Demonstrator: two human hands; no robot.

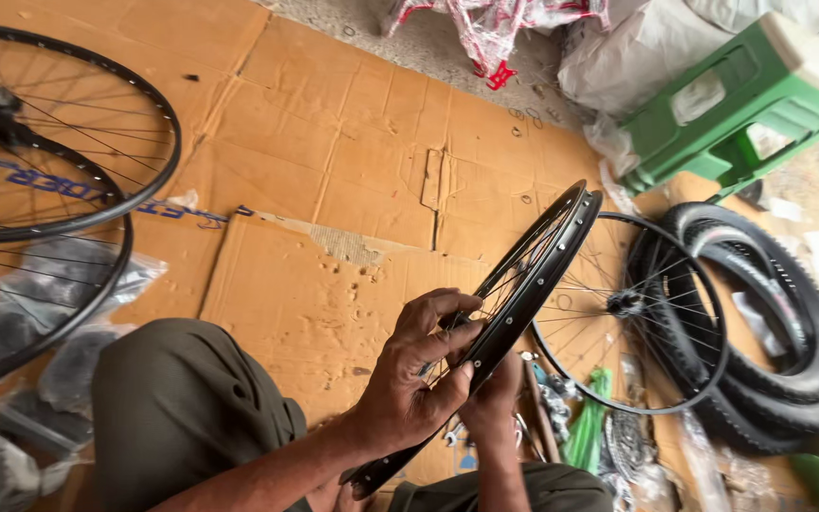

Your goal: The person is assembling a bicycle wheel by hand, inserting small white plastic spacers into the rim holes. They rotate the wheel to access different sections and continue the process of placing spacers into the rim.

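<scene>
Over the flattened brown cardboard sheets (334,142) on the floor, held edge-on: a bare black metal bicycle rim (514,294), long axis slanting from lower left near the lap up to upper right. Left hand (409,379) wrapped over the rim's near edge, fingers closed against its inner wall, thumb pressing at a spoke hole. Right hand (493,403) just beneath, gripping the rim's underside; whether anything small is pinched there, cannot tell. Well apart to the right: a spoked black wheel (632,313) leaning on stacked knobby black tyres (779,322).
</scene>
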